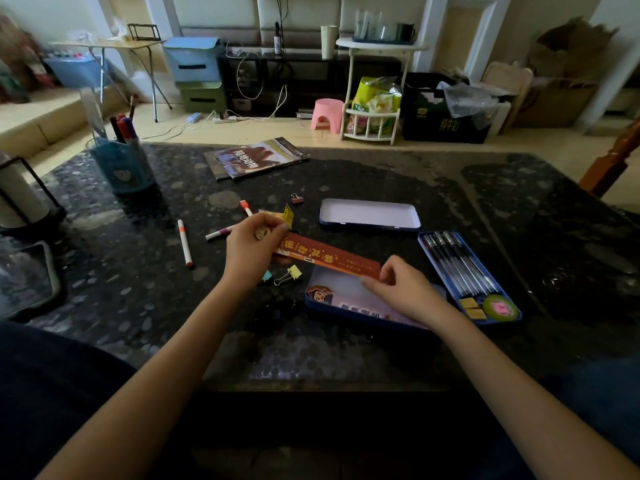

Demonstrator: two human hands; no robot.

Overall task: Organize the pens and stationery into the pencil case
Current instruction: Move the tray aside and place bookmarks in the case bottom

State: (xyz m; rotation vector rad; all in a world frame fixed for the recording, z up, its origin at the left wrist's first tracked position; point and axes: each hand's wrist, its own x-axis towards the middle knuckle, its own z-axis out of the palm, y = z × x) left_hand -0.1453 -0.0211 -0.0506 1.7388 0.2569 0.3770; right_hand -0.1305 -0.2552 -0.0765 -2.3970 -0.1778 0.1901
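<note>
I see the dark speckled stone table [346, 174] first, with a glossy magazine [256, 157] at its far side. Nearer me lie three blue tin pencil-case parts: an empty white-lined lid [370, 213], a tray of black pens [465, 271] on the right, and a base with a cartoon print [343, 299]. Above that base I hold a long red printed card strip [329, 256]; my left hand [251, 245] grips its left end, and my right hand [401, 289] pinches its right end. White markers [184, 242] lie left of my hands, with a yellow binder clip [291, 273] just below the strip.
</note>
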